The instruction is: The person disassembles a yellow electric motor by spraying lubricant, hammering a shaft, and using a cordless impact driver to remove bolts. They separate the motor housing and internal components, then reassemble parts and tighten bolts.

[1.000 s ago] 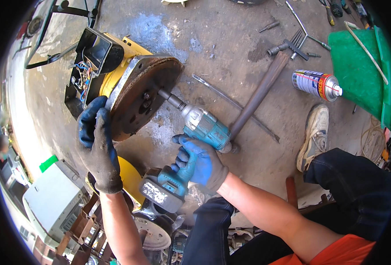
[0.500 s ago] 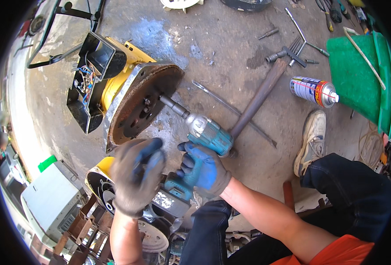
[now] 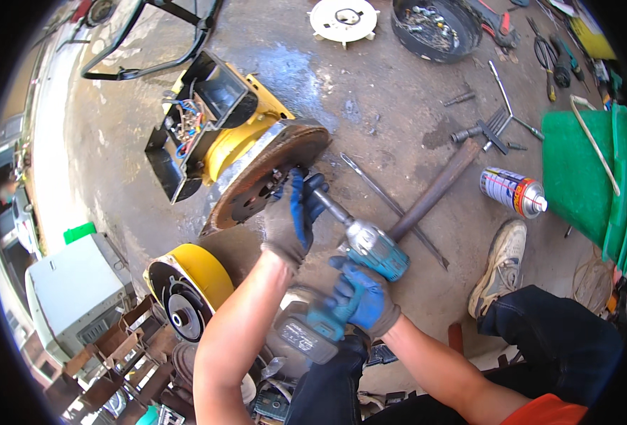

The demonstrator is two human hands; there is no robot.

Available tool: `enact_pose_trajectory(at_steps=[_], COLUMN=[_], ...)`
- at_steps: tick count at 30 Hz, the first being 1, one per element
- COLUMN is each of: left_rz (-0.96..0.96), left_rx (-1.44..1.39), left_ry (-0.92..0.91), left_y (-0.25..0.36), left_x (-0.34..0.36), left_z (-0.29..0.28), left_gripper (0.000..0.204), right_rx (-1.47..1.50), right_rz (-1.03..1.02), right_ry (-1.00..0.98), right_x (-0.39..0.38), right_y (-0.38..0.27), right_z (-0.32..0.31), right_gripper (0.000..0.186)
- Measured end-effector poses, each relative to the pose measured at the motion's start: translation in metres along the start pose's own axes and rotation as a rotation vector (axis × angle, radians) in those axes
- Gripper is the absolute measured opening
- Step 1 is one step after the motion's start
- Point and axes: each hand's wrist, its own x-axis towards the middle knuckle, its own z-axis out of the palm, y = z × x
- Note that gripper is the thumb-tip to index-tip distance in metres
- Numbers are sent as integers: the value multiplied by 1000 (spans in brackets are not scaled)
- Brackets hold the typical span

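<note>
My right hand (image 3: 370, 301), in a blue-palmed glove, is wrapped round the handle of a teal cordless impact wrench (image 3: 378, 249). A long socket (image 3: 336, 207) on its nose points at the rusty round plate (image 3: 246, 191) of a yellow machine housing (image 3: 239, 145) lying on its side. At the plate's middle, my gloved left hand (image 3: 290, 221) has its fingers bent round the front end of the socket. They hide the socket's tip and part of the plate's hub. Wires show in the housing's open black box (image 3: 189, 127).
A hammer (image 3: 437, 188) lies across a long metal bar (image 3: 395, 205) on the floor. Nearby are a spray can (image 3: 508, 190), a three-armed wrench (image 3: 503, 88), a green bin (image 3: 575, 177) and a black pan of small parts (image 3: 437, 32). A yellow drum (image 3: 203, 273) stands at the lower left.
My left hand has moved up and away from above the wrench handle to the socket's end at the plate. The wrench shows slightly back from the plate. The whole view has shifted.
</note>
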Motion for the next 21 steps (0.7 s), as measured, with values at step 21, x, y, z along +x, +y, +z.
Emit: enact_pose_trajectory(at_steps=[21], left_rz=[-216], left_rx=[178], left_ry=[30], left_y=[0], left_x=[-78], left_z=[-108], left_gripper=[28], right_rx=[-105], right_rz=[49], right_ry=[-88], right_x=[-9], right_y=[-2], right_z=[7], right_gripper=[35])
